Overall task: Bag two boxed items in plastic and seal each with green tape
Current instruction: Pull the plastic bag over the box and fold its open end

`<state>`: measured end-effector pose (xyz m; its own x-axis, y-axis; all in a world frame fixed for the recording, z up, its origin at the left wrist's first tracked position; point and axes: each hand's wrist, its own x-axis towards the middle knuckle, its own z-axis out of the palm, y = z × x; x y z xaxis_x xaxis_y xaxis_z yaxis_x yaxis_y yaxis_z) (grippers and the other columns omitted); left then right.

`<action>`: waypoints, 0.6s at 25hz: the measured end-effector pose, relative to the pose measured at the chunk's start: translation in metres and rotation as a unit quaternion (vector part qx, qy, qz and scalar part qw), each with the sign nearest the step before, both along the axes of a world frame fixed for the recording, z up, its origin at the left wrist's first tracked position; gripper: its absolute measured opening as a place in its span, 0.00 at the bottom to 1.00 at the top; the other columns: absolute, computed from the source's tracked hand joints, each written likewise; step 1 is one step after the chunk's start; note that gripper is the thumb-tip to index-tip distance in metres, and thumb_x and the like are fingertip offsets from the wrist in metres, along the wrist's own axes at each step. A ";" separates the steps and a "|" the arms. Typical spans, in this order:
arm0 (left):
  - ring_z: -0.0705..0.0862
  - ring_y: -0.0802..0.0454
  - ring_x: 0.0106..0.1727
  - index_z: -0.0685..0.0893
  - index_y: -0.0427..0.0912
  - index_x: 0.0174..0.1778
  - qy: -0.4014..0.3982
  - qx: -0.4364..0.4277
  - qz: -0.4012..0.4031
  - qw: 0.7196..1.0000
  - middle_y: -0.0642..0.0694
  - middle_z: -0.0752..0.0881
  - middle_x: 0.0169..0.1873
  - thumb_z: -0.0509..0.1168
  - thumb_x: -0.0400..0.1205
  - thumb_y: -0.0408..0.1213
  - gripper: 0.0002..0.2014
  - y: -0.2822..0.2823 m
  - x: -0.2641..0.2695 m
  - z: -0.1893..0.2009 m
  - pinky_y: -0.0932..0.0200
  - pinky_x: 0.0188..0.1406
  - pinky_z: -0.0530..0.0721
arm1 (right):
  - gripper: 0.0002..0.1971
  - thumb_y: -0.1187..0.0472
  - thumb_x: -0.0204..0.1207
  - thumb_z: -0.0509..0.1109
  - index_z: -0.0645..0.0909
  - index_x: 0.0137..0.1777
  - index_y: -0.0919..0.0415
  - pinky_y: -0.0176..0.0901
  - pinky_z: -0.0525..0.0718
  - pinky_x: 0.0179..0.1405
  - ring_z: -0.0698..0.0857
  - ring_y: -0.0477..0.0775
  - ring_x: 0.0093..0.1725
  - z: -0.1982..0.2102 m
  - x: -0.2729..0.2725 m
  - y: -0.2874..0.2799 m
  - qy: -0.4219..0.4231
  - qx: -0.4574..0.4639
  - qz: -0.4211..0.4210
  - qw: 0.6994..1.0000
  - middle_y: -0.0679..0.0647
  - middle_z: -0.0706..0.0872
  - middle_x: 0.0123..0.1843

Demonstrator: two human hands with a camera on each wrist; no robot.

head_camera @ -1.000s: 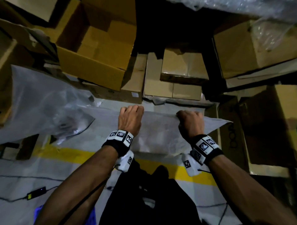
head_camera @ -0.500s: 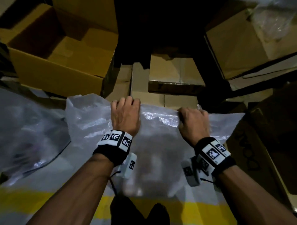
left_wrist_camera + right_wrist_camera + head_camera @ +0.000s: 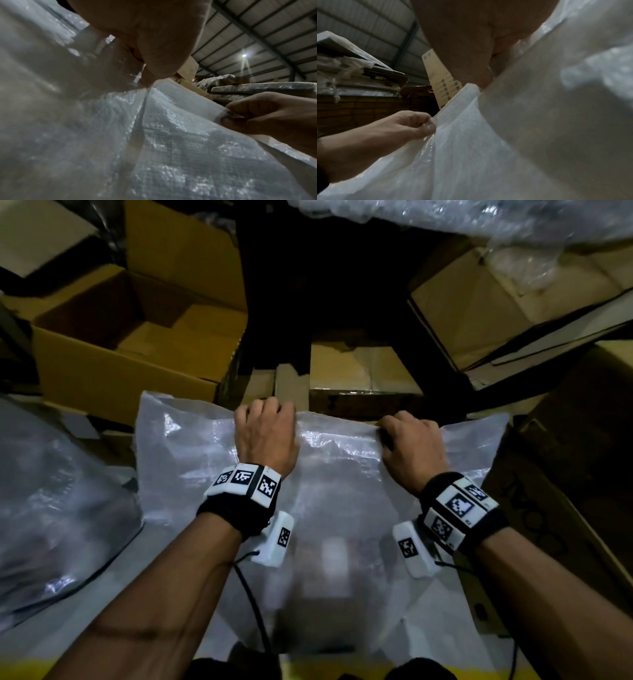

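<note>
My left hand (image 3: 265,436) and right hand (image 3: 412,450) each pinch the top edge of the translucent white plastic bag (image 3: 329,508), fingers curled over it. It hangs before me, brown open cardboard boxes (image 3: 137,344) beyond, something dark blurred inside.

You can't read any clear wording here. The wristbands (image 3: 245,483) carry only black-and-white square code markers. The brown carton (image 3: 561,508) at your right shows large dark letters, too dim to read. The tall carton (image 3: 441,79) bears small printed icons, illegible.
</note>
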<state>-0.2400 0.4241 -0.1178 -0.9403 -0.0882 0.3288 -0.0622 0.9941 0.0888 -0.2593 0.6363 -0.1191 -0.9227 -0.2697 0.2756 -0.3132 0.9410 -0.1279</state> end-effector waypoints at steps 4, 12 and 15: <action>0.74 0.47 0.51 0.77 0.46 0.56 0.036 0.006 -0.017 0.999 0.46 0.80 0.51 0.59 0.85 0.43 0.08 -0.001 0.044 0.031 0.51 0.58 0.68 | 0.09 0.57 0.83 0.63 0.83 0.55 0.55 0.48 0.68 0.55 0.78 0.54 0.44 0.035 0.041 0.009 0.036 -0.033 0.002 0.999 0.51 0.80 0.44; 0.68 0.48 0.40 0.76 0.46 0.50 0.080 -0.036 -0.052 0.995 0.47 0.76 0.38 0.57 0.86 0.41 0.05 -0.025 0.126 0.082 0.53 0.42 0.61 | 0.07 0.61 0.82 0.64 0.85 0.48 0.57 0.50 0.70 0.57 0.83 0.61 0.50 0.086 0.123 0.018 0.091 -0.050 -0.002 0.995 0.56 0.88 0.45; 0.73 0.45 0.44 0.77 0.48 0.51 0.063 -0.048 -0.048 0.996 0.46 0.80 0.42 0.60 0.85 0.40 0.03 -0.030 0.138 0.092 0.53 0.44 0.61 | 0.09 0.59 0.82 0.62 0.83 0.45 0.56 0.50 0.66 0.61 0.83 0.61 0.51 0.094 0.128 0.009 0.079 -0.034 -0.020 0.996 0.55 0.88 0.46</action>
